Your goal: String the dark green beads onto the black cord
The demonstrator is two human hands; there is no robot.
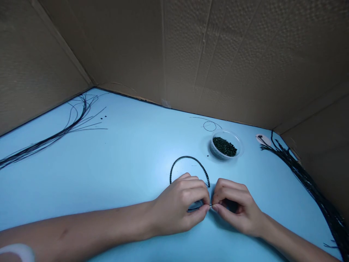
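A thin black cord runs between the fingertips of both hands, which nearly meet at the lower middle of the view. My left hand [185,205] pinches it between thumb and forefinger. Facing it, my right hand [240,207] pinches the cord from the other side. A curved string of dark beads [187,157] arcs on the blue table just beyond my left hand, its lower part hidden behind that hand. Past my right hand stands a round clear tub [239,145] holding small dark green beads [225,146].
Loose black cords [54,137] lie at the left on the blue table [122,163]. A thick bundle of dark beaded strands [308,182] runs down the right side, near a white round piece [263,139]. Cardboard walls [177,54] enclose the back. A curled thread [209,126] lies behind the tub.
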